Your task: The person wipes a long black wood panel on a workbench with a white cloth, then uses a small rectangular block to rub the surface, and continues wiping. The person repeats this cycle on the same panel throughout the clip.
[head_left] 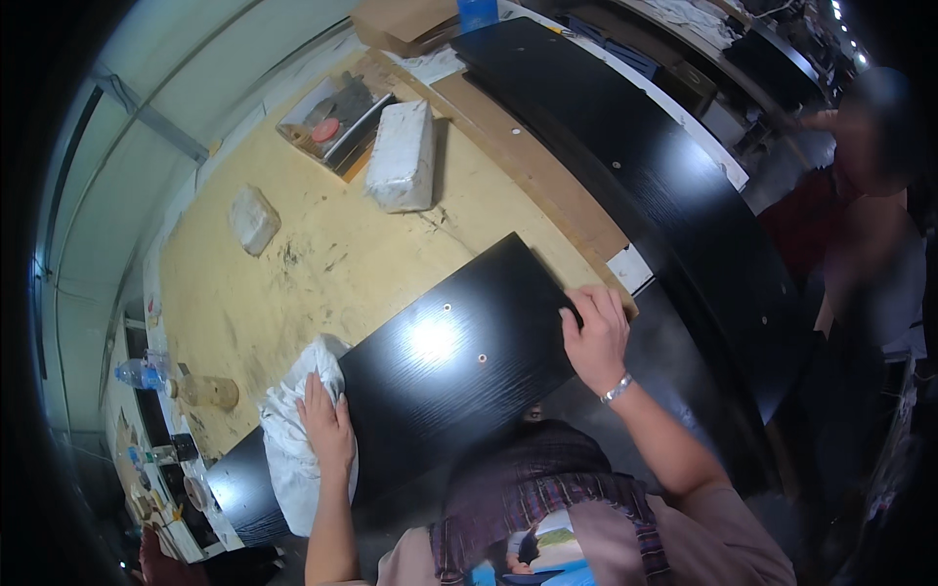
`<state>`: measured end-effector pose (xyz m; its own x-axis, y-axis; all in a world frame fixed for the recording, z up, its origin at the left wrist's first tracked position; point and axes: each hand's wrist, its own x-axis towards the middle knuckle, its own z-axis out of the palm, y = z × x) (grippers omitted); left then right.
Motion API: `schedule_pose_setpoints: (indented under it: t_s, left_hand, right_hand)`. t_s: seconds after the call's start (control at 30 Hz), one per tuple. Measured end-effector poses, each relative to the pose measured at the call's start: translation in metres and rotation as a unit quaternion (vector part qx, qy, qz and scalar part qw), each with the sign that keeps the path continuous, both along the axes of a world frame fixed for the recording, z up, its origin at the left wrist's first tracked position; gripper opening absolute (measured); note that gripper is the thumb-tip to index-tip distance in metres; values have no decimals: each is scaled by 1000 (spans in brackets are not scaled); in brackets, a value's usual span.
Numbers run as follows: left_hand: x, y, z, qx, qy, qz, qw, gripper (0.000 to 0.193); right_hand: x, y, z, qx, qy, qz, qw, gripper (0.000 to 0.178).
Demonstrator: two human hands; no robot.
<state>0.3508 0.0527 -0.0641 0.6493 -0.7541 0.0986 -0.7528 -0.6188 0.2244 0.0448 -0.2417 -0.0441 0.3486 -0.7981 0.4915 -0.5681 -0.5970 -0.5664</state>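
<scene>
A long black board (415, 381) with a glossy wood-grain face lies at a slant along the near side of the table. Two small round holes or fittings show on its face. My left hand (327, 425) lies with stretched fingers on a bunched white cloth (290, 459), which drapes across the board toward its left part. At the right end, my right hand (598, 337) is closed round the board's edge, its fingers bent. A metal bracelet (617, 389) circles my right wrist. The underside of the board is hidden.
On the yellowish tabletop (322, 234) stand a white wrapped block (403, 156), a smaller whitish block (254, 221), an open box (337, 119) and a bottle (210, 392). A large black panel (625, 171) lies beyond to the right. Another person (845, 215) is at the far right.
</scene>
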Motion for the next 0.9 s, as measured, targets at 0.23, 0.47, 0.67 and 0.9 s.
schedule_pose_setpoints:
  t_s: [0.23,0.47,0.67,0.9]
  left_hand:
    - [-9,-12,12,-13,-13,2,1000,53]
    - [-12,-12,15,-34,-16,3,999,46]
    - [-11,-12,14,-35,-24,4,999,43]
    - [-11,-12,14,-36,-27,-1,999,41]
  right_hand:
    - [111,-40,8,163,24,137,977,19]
    - [129,-74,6,261,103,200,939,18]
    - [132,-82,8,274,155,210,926,19]
    - [134,-89,6,314,149,211,914,19]
